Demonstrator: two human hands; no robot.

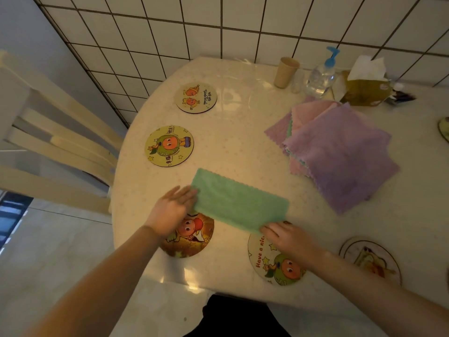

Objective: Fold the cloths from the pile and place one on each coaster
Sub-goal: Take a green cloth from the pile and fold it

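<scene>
Green cloth [239, 203] lies folded in a strip near the table's [243, 147] front edge. Left hand [173, 210], fingers straight, touches its left end; right hand [283, 237] pinches its right corner. Pile [340, 152] sits right.

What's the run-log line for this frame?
stage: folding | green cloth folded to a strip on table | left hand flat at its left end | right hand on its right end | coasters bare | pile waiting

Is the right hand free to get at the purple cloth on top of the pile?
Probably not yet: the right hand grips the green cloth. Nothing stands between it and the purple cloth.
</scene>
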